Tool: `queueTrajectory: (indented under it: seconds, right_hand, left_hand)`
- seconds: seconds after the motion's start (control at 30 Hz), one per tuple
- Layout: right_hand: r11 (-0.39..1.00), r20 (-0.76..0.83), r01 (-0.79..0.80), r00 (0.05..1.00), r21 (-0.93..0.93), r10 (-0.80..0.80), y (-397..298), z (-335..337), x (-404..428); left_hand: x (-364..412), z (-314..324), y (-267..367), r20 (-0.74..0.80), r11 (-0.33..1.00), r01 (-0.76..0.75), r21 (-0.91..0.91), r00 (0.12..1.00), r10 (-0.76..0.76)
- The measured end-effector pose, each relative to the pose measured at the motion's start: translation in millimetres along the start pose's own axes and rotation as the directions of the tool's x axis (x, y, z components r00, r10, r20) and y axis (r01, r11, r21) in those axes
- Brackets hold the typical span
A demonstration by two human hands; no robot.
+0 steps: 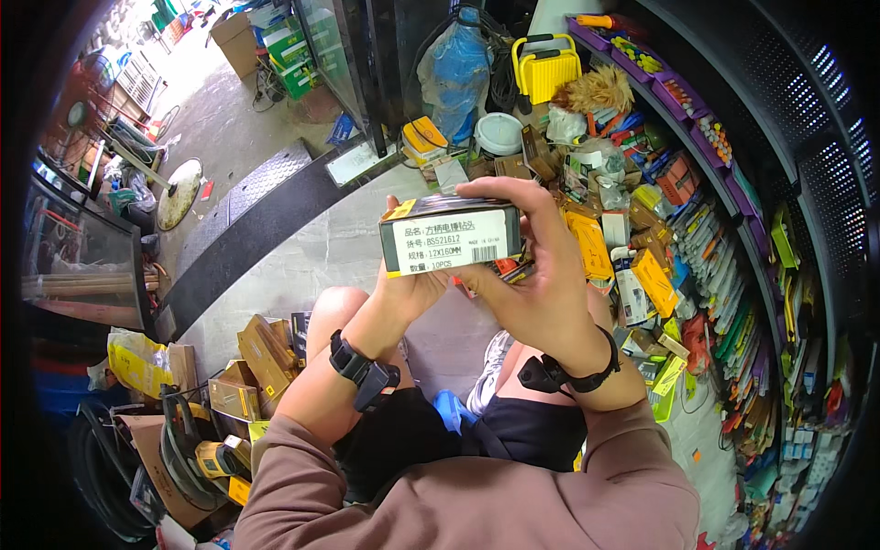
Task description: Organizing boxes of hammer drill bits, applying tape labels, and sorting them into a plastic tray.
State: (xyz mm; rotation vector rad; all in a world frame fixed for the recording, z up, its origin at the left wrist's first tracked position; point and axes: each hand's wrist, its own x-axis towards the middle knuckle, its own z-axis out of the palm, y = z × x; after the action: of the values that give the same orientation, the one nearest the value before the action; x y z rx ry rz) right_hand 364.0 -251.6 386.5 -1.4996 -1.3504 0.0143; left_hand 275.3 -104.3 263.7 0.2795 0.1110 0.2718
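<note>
A small black and yellow cardboard box (450, 237) with a white printed label and a barcode faces the camera at the centre. My left hand (412, 292) supports it from below and behind, most of its fingers hidden by the box. My right hand (543, 261) grips the box's right end, thumb under the lower edge and index finger over the top. Behind the box, near my right palm, small red and black packaging (507, 267) shows in part. Both wrists wear black straps with small devices.
Brown cartons (265, 354) lie at the left beside a wound hose or cable. Yellow boxes (588, 244), tools and packets crowd the floor at the right, below shelving with purple bins (670, 93). A yellow floodlight (548, 75), a white lidded bucket (498, 134) and a dark door sill (251, 220) are ahead.
</note>
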Motion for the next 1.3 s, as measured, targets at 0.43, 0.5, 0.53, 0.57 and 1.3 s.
queueTrajectory:
  seconds: [0.43,0.5,0.53,0.57,1.3]
  right_hand:
    - [0.864,-0.098,0.139,0.99,0.484,-0.105,16.9,-21.0,0.9]
    - [0.809,-0.058,0.172,0.984,0.562,-0.169,15.5,-15.1,-4.8]
    - [0.764,-0.042,0.152,0.986,0.627,-0.161,7.0,-4.8,-8.3]
    - [0.706,0.031,0.106,0.983,0.7,-0.178,-3.2,4.7,-9.0]
    - [0.674,0.526,-0.456,0.843,0.581,0.117,4.9,111.1,11.4]
  left_hand:
    - [-37.3,57.7,67.6,0.404,-0.04,-0.403,0.914,0.903,0.147]
    - [-48.7,74.5,86.7,0.614,-0.321,-0.669,0.671,0.743,-0.264]
    - [-61.3,81.0,88.3,0.577,-0.267,-0.653,0.708,0.754,-0.315]
    - [-73.9,85.3,87.4,0.542,-0.209,-0.634,0.744,0.757,-0.365]
    - [-264.4,-249.1,75.4,-0.587,-0.184,0.922,0.342,0.362,0.724]
